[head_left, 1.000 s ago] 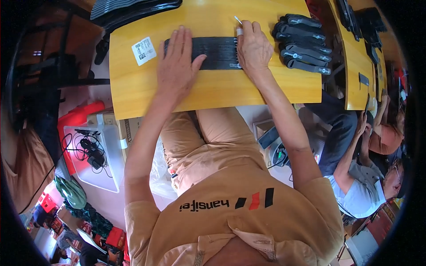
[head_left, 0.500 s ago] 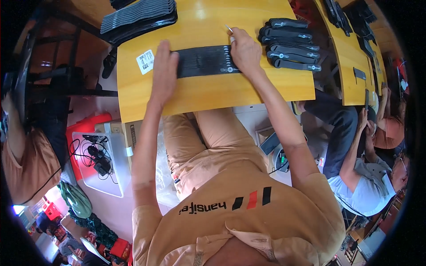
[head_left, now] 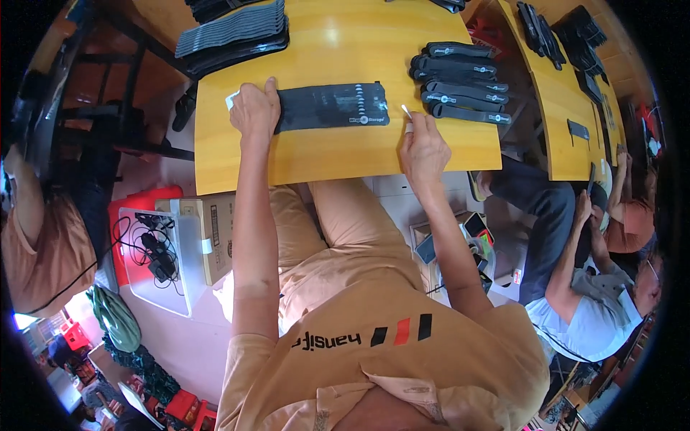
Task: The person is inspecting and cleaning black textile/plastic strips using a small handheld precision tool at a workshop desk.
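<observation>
A flat black fabric piece [head_left: 316, 109] with white print near its right end lies across the table in front of me. My left hand [head_left: 255, 109] is closed at its left end, fingers curled, thumb up along the edge. Part of a white label [head_left: 231, 100] shows beside that hand. Off the piece's right end, near the table's front edge, my right hand [head_left: 425, 152] pinches a thin, white-tipped stick [head_left: 406, 110], its tip pointing up and left. The stick is too small to name surely.
Folded black straps [head_left: 463, 82] lie in a row at the right. A stack of grey and black strips [head_left: 233, 36] stands at the back left. Below the table's left side are a clear bin [head_left: 190, 276] with cables and a cardboard box [head_left: 215, 223]. People sit at both sides.
My right hand has come off the black piece, moving right and toward me with the stick. My left hand has gone from flat fingers to a closed grip at the left end.
</observation>
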Available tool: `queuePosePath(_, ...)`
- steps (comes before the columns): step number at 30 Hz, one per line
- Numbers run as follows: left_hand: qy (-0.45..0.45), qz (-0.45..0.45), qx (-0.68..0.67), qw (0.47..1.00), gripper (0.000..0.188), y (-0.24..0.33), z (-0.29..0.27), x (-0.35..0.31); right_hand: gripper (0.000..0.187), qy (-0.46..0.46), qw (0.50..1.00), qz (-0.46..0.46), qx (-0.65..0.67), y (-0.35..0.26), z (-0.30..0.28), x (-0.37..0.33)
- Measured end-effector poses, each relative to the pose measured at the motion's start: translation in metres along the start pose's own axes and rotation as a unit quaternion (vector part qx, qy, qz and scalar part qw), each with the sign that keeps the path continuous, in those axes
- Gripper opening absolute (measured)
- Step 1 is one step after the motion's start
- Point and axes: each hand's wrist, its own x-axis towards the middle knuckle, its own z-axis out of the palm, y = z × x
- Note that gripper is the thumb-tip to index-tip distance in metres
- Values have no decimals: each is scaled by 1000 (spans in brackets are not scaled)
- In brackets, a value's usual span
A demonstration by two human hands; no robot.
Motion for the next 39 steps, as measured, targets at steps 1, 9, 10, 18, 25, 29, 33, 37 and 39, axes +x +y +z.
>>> queuePosePath(1,0,-7,17,1000,49,-1,1,1,14,-9,1000,2,-23,-1,5,-1)
queuePosePath(9,31,44,53,997,37,11,20,-16,13,5,999,4,-35,-2,4,-1)
queuePosePath(10,31,47,53,997,37,11,20,-17,13,9,1000,0,-25,-1,4,-2)
queuePosePath(18,85,125,-25,988,28,8,20,-24,16,22,999,2,-24,-1,5,-1)
queuePosePath(25,118,311,-120,935,26,80,-50,-74,16,39,999,2,-12,1,4,-3)
queuePosePath(29,126,282,-162,937,23,58,-57,-103,15,43,999,6,-12,-1,6,-4)
queuePosePath(33,332,92,-238,908,27,14,-137,-97,16,47,999,-2,2,-1,-1,-2)
queuePosePath(37,333,81,-292,893,31,-30,-139,-85,32,1,1000,10,-11,-4,-1,1)
queuePosePath(39,322,71,-295,897,31,-47,-125,-86,34,-21,1000,-7,-5,-12,-10,0)
